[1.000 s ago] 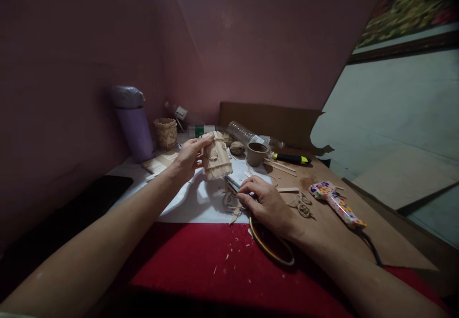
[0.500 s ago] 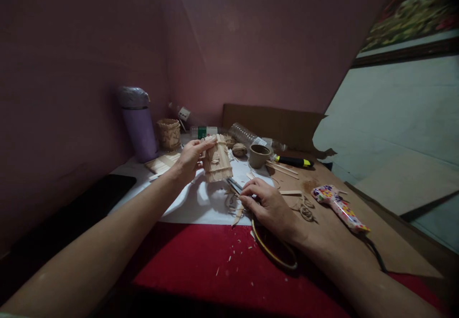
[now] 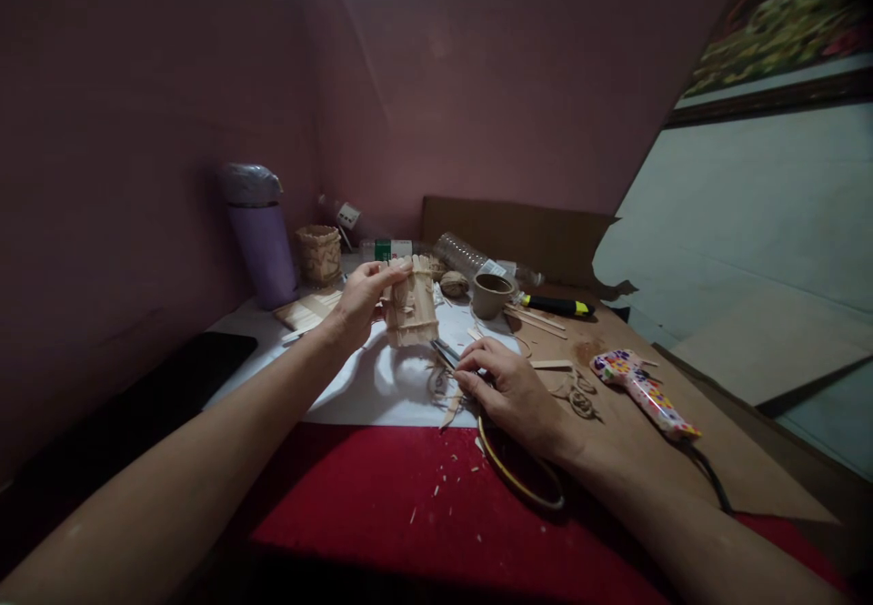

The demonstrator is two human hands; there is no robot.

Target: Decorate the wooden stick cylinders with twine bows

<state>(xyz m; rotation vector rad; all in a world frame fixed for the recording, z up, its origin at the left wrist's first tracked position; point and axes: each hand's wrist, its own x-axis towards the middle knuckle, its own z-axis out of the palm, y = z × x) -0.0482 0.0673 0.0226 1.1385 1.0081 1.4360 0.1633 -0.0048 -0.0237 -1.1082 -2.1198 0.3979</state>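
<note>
My left hand (image 3: 360,300) holds a small holder made of wooden sticks (image 3: 410,303) up above the white sheet (image 3: 372,385). My right hand (image 3: 513,391) lies palm down on the table, its fingers on the scissors (image 3: 445,351) whose metal blades point toward the stick holder. The scissor handle loop (image 3: 519,479) shows below my right wrist. Scraps of twine (image 3: 440,385) lie beside the blades.
A purple flask (image 3: 257,234), a woven basket (image 3: 318,254), a brown cup (image 3: 490,295), a yellow-black knife (image 3: 556,307), loose sticks (image 3: 538,320), a patterned glue gun (image 3: 643,392) with cord, a twine ball (image 3: 453,284), a black phone (image 3: 175,378), and cardboard (image 3: 515,227) at the back.
My left hand has turned the stick holder more upright and drawn it slightly left. My right hand has stayed on the scissors.
</note>
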